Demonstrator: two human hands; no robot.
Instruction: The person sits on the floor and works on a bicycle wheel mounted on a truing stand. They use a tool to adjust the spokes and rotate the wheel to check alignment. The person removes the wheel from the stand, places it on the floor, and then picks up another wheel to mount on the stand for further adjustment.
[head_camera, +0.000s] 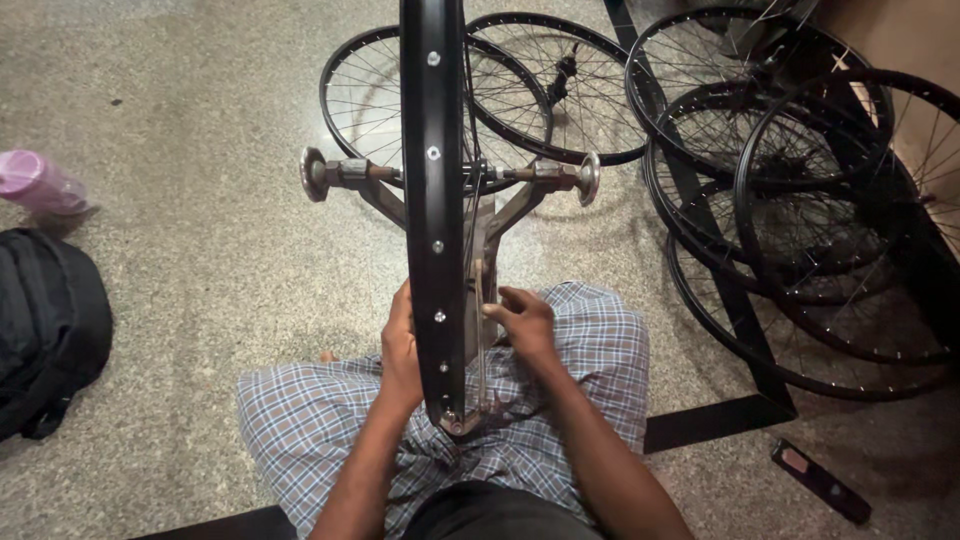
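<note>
A black bicycle wheel rim (433, 150) stands upright and edge-on in a metal truing stand (520, 200), whose axle ends in round knobs on both sides. My left hand (400, 350) rests against the rim's left side near its lower part. On the right, my right hand (520, 320) has its fingers pinched on the thin spokes (484, 330). Whether it holds a small tool cannot be made out. I sit on the floor with a checked cloth (300, 420) over my legs, the rim's bottom between my knees.
Several spoked black wheels (800, 200) lean stacked at the right, and two more (540, 90) lie behind the stand. A black backpack (45, 330) and a pink bottle (40, 185) are at the left. A dark flat phone-like object (820, 482) lies on the speckled floor at lower right.
</note>
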